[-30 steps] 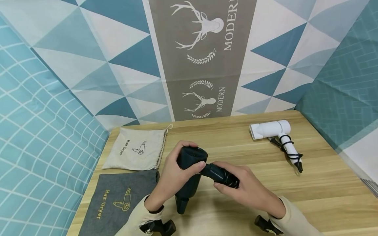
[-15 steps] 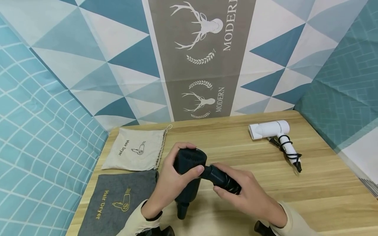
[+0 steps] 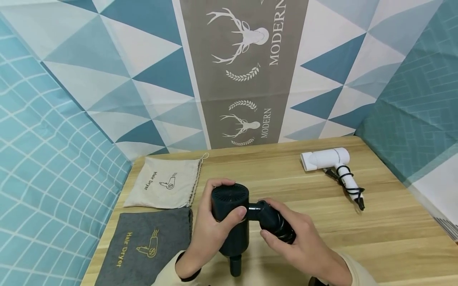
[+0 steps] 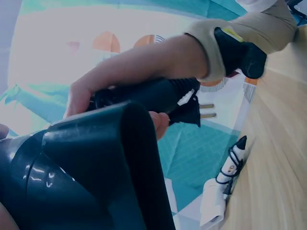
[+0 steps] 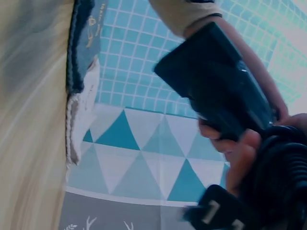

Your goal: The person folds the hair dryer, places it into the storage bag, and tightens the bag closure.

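Both hands hold a dark hair dryer above the table, its vented end up and its nozzle pointing down toward the person. My left hand grips the barrel, with the thumb across its near side. The handle, folded out to the right, is held by my right hand. A cord is wound round that handle, and its two-pin plug shows in the left wrist view. In the right wrist view the coiled cord is close to the camera and blurred.
On the wooden table a white hair dryer with its cord wrapped lies at the back right. At the left lie a cream drawstring bag and a grey bag, both printed "Hair Dryer". Patterned walls stand behind and at the sides.
The dark hair dryer has tilted more upright in the hands, its vented end turning more toward the camera and its nozzle shifting right. Both hands have moved slightly lower in view.
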Demonstrator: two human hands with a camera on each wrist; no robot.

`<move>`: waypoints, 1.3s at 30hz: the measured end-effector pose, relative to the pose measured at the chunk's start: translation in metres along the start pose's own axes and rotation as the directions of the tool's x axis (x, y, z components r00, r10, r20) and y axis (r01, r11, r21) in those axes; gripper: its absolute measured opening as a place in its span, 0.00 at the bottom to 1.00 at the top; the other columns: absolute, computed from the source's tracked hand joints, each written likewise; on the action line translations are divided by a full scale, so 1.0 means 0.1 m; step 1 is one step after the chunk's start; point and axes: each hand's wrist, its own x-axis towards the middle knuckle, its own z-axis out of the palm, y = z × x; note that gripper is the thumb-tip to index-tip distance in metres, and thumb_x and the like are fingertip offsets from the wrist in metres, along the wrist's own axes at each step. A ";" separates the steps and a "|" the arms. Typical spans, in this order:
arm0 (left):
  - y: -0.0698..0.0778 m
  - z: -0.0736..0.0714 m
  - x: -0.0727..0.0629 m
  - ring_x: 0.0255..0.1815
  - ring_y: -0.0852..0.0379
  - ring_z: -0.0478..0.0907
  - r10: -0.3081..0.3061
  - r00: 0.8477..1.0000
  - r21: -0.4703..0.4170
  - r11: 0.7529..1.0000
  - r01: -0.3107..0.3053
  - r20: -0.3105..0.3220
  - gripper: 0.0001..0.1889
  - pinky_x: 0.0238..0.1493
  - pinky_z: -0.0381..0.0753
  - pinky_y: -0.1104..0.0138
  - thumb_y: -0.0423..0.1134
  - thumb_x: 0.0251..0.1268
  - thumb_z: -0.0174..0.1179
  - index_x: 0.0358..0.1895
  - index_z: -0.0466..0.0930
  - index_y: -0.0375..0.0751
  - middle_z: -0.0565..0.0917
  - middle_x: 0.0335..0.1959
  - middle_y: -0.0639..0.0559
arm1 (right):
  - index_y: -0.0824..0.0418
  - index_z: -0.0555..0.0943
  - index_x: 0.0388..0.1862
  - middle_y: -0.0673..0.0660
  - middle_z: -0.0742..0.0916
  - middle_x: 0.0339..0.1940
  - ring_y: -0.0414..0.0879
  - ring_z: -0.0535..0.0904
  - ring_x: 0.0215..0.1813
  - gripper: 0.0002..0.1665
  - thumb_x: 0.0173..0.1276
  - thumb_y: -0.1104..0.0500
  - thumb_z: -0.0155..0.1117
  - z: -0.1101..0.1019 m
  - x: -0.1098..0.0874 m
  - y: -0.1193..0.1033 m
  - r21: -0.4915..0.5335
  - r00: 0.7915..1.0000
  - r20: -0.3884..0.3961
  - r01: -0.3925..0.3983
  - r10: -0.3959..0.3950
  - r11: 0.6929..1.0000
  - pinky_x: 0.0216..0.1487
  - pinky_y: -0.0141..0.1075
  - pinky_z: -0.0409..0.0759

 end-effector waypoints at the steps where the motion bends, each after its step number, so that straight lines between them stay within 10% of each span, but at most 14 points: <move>1: -0.01 0.00 0.00 0.41 0.47 0.85 -0.002 1.000 0.003 1.000 0.002 -0.002 0.25 0.40 0.86 0.55 0.32 0.66 0.63 0.64 0.64 0.39 0.79 0.50 0.40 | 0.55 0.71 0.69 0.51 0.86 0.47 0.38 0.81 0.37 0.35 0.64 0.66 0.70 -0.01 0.00 0.00 0.004 0.999 0.026 -0.038 0.038 0.999 0.36 0.31 0.81; 11: -0.10 -0.02 0.01 0.45 0.48 0.83 0.047 0.997 0.026 0.998 -0.048 0.062 0.24 0.44 0.85 0.57 0.36 0.68 0.63 0.64 0.66 0.44 0.79 0.53 0.43 | 0.52 0.71 0.65 0.48 0.83 0.38 0.37 0.78 0.28 0.23 0.74 0.63 0.60 -0.10 0.07 0.01 0.055 0.977 0.154 -0.155 0.145 0.986 0.27 0.33 0.79; 19: -0.11 -0.02 0.04 0.44 0.38 0.83 0.259 0.962 -0.112 0.962 -0.249 0.091 0.08 0.48 0.84 0.53 0.26 0.68 0.58 0.47 0.74 0.31 0.78 0.49 0.32 | 0.46 0.72 0.64 0.45 0.83 0.39 0.36 0.79 0.31 0.23 0.73 0.62 0.62 -0.07 0.06 0.01 0.093 0.968 0.229 -0.131 0.107 0.987 0.28 0.33 0.80; 39: -0.04 0.24 0.19 0.42 0.43 0.83 0.382 0.923 -0.094 0.918 -0.385 -0.055 0.04 0.41 0.85 0.56 0.26 0.65 0.58 0.40 0.73 0.30 0.82 0.42 0.33 | 0.52 0.73 0.65 0.50 0.84 0.55 0.43 0.84 0.44 0.25 0.71 0.65 0.63 -0.16 0.03 -0.09 0.044 0.987 0.087 -0.141 0.137 0.989 0.41 0.36 0.83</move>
